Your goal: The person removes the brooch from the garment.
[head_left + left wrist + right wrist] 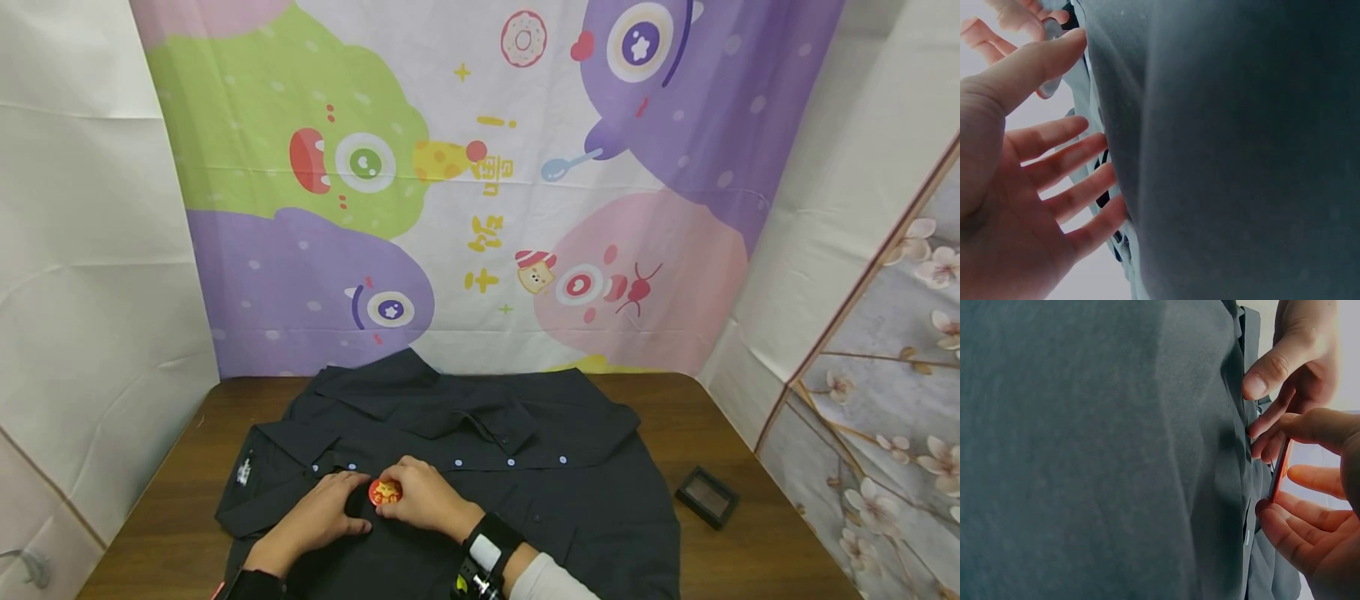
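A dark button-up shirt (570,492) with light blue buttons lies spread on the wooden table (187,467). My right hand (393,492) pinches a round red badge (386,492) against the shirt's front; the right wrist view shows the badge (1280,469) edge-on between thumb and fingers of that hand (1285,487). My left hand (358,504) sits just left of the badge and holds the fabric. In the left wrist view its thumb lies on the cloth and its fingertips (1110,181) slip behind the fabric's edge. The badge's back is hidden.
A small dark box (707,497) sits on the table to the right of the shirt. A cartoon-printed cloth (480,183) hangs behind the table, with white and flower-printed panels at the sides. A band with a device wraps my right wrist (486,552).
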`<state>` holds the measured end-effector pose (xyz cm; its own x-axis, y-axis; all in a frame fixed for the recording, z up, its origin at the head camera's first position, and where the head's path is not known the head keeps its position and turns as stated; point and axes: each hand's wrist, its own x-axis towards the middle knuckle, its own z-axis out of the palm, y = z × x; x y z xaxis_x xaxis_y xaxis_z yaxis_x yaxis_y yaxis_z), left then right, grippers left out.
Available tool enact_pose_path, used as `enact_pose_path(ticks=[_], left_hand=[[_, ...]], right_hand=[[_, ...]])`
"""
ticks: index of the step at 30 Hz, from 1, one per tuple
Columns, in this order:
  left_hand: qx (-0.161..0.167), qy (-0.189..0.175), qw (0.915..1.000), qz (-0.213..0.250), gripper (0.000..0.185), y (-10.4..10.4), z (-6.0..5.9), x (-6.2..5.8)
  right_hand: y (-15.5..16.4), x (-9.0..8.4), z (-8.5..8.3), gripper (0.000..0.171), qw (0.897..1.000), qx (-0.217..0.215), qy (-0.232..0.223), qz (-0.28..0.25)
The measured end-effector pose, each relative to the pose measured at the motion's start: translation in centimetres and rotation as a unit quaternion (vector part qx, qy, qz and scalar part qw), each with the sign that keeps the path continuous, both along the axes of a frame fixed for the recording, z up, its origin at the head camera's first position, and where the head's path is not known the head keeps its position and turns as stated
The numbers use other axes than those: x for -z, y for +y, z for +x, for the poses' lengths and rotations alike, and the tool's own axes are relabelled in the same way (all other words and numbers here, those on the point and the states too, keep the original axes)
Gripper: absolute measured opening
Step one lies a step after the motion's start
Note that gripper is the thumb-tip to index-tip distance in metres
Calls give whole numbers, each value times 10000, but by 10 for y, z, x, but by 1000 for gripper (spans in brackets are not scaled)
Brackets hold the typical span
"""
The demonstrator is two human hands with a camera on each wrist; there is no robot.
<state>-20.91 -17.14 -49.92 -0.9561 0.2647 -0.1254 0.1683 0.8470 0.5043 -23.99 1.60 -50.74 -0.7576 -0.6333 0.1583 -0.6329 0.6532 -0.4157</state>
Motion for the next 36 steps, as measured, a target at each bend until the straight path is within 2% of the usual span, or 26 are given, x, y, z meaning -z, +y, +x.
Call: enact_pose_path(ticks=[12, 19, 36], left_hand=[[-23, 137, 9998, 131, 65, 0, 1, 2], [-13, 380, 9992, 124, 66, 0, 1, 1], [-151, 368, 9991, 137, 65, 0, 0, 0]], right_hand=[[0, -2, 1, 37, 10000, 32, -48, -20], [0, -12, 3, 35, 9997, -42, 196, -163], [1, -11, 4, 36, 9998, 31, 98, -171]])
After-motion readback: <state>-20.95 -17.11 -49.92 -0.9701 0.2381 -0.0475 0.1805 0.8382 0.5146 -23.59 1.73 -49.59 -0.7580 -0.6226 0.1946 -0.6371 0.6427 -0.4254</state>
